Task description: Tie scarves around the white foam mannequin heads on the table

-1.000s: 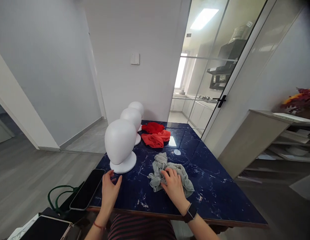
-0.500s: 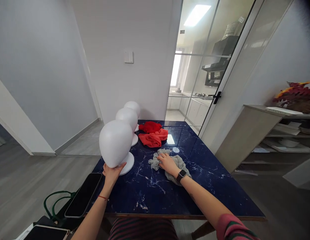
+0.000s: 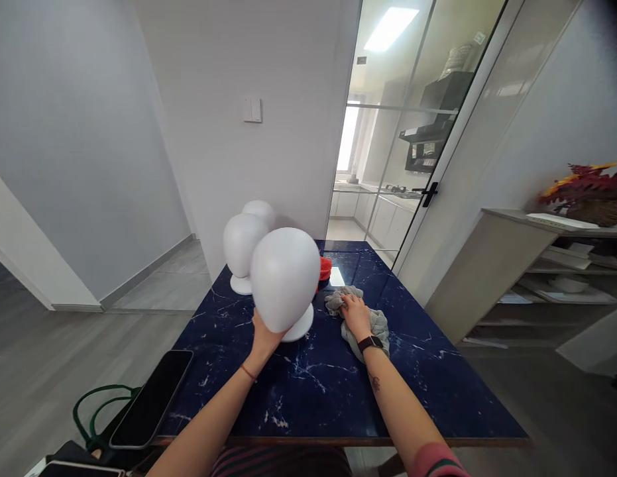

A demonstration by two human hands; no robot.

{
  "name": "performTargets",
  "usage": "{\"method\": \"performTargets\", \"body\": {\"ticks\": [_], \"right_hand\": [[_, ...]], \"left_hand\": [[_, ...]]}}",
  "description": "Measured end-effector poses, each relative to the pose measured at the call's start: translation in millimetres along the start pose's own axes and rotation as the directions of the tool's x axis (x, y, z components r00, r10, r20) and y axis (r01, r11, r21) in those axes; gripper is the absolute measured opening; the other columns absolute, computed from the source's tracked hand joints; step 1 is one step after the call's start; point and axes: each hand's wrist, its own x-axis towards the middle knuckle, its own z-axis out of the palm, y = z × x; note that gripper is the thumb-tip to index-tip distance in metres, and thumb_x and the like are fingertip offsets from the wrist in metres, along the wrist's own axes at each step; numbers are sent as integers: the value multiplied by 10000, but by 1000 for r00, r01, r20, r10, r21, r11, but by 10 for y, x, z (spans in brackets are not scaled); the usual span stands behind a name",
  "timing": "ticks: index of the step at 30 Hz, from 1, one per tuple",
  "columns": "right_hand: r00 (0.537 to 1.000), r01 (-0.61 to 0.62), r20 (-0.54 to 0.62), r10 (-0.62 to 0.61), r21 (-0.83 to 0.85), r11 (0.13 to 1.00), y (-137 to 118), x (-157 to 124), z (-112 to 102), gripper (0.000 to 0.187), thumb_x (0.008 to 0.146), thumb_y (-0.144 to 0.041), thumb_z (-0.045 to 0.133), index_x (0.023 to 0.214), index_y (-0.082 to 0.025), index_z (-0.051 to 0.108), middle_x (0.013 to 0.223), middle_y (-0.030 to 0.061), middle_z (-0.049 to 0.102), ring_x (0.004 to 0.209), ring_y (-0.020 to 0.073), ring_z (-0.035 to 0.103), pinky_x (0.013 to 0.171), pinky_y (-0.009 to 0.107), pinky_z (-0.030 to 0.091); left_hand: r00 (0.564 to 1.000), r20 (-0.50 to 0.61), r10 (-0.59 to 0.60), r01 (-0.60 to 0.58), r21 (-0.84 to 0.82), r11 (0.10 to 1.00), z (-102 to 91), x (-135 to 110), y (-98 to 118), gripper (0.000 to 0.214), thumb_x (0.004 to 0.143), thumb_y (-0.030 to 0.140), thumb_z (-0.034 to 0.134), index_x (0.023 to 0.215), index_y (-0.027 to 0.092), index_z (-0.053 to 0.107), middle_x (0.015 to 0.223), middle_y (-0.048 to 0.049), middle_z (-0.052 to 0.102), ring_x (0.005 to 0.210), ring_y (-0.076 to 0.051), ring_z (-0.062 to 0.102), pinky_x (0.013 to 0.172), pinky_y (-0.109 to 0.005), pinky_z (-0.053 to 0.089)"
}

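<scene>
Over a glossy, white-veined blue table (image 3: 308, 407) near a glazed door (image 3: 400, 126), the left hand (image 3: 266, 336) clasped the nearest white head form (image 3: 285, 278); apart, the right hand (image 3: 356, 317) lay on grey cloth (image 3: 380, 327), its grip unclear.

Three white mannequin heads (image 3: 285, 278), one grey cloth (image 3: 378, 328), two phones (image 3: 153, 399) (red cloth (image 3: 326, 267) too hidden to count)

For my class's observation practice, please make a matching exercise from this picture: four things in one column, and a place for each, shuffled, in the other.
Column one
1. Left hand
2. Right hand
3. Red cloth
4. Light switch

Column two
A. Partly hidden behind the nearest white head
B. On the wall
C. On the grey cloth
D. At the lower part of the nearest white head

Pairs: 1-D, 2-C, 3-A, 4-B
</scene>
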Motion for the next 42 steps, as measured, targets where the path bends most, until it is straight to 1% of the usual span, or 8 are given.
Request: {"method": "performTargets", "body": {"ticks": [3, 8, 11, 15, 26, 34, 38, 42], "right_hand": [[996, -59, -63, 64, 90, 994, 87, 16, -30, 334, 843, -219, 424, 1111, -161, 615, 1147, 108, 588, 1031, 245, 505, 831, 342, 371], [985, -60, -140, 104, 289, 955, 155, 27, -46, 427, 904, -341, 273, 1081, -136, 604, 1026, 90, 651, 923, 195, 578, 797, 274, 406], [960, -120, -183, 212, 415, 902, 203, 44, -33, 462, 900, -413, 241, 931, -139, 612, 836, 70, 663, 740, 175, 579, 690, 254, 420], [919, -172, -223, 324, 513, 841, 269, 73, -7, 474, 884, -439, 229, 888, -135, 593, 835, 83, 655, 725, 177, 559, 675, 257, 421], [896, -179, -198, 398, 658, 731, 299, 67, 26, 431, 842, -461, 328, 903, -145, 615, 910, 92, 666, 800, 185, 576, 731, 258, 432], [852, -188, -189, 488, 760, 622, 416, 114, 29, 476, 812, -498, 313, 916, -147, 617, 933, 90, 679, 770, 168, 598, 697, 254, 467], [852, -161, -205, 481, 772, 615, 404, 150, -30, 452, 797, -479, 334, 923, -164, 632, 900, 67, 688, 763, 169, 606, 674, 252, 469], [825, -132, -294, 483, 731, 670, 400, 132, -171, 405, 752, -469, 429, 847, -139, 643, 851, 87, 666, 770, 191, 577, 696, 282, 445]], "left_hand": [[994, 30, 107, -108, 32, 994, 309, 21, 131, 869, 519, 441, 791, 1247, 127, 435, 1198, -170, 520, 1151, -348, 468, 946, -483, 384], [997, -31, 66, -64, 54, 996, 509, -35, 65, 883, 576, 458, 755, 1280, 97, 364, 1190, -179, 485, 1151, -347, 448, 954, -484, 376], [996, -69, 56, -53, 33, 998, 516, -19, -46, 943, 565, 467, 757, 1319, 119, 310, 1238, -169, 450, 1198, -343, 416, 989, -481, 356], [993, -84, 78, -76, 20, 997, 538, 28, -131, 979, 550, 470, 760, 1335, 133, 282, 1268, -167, 428, 1222, -340, 395, 1008, -477, 343], [998, -23, 66, -63, 117, 991, 598, -14, -51, 920, 545, 497, 758, 1269, 134, 321, 1149, -140, 474, 1142, -341, 445, 940, -484, 381], [997, 32, 64, -69, 180, 981, 585, -16, -50, 818, 578, 441, 747, 1230, 159, 343, 1091, -96, 467, 1090, -321, 471, 934, -490, 377], [994, 42, 99, -105, 199, 974, 575, -21, -75, 811, 588, 470, 731, 1237, 157, 359, 1112, -108, 476, 1109, -326, 466, 956, -491, 351], [990, 60, 127, -137, 206, 969, 554, -19, -84, 814, 592, 521, 708, 1241, 152, 383, 1162, -134, 495, 1161, -340, 443, 989, -486, 313]]}}
